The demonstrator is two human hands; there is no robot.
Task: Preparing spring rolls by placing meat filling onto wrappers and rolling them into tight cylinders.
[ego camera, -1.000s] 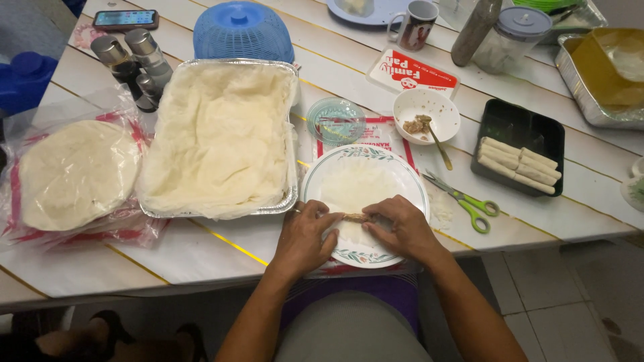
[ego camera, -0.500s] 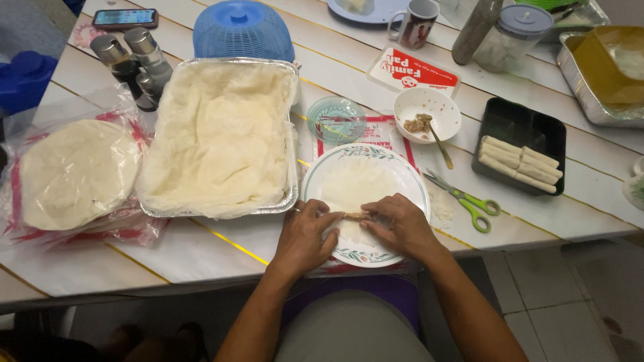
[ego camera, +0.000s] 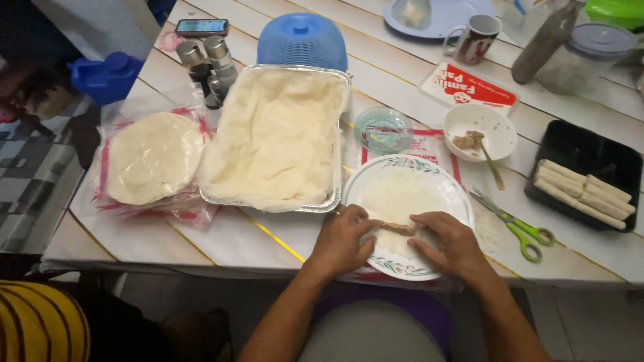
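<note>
Pinching the filling strip (ego camera: 398, 228) lying left-to-right, left hand (ego camera: 343, 240) and right hand (ego camera: 453, 245) grip closed.

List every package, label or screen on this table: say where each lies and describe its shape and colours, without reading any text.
Phone: far left edge, dark slab, lit screen.
Red-and-white pack: beside the mug, flat.
Clear red-trimmed bag: left of the foil tray, holding round wrappers.
</note>
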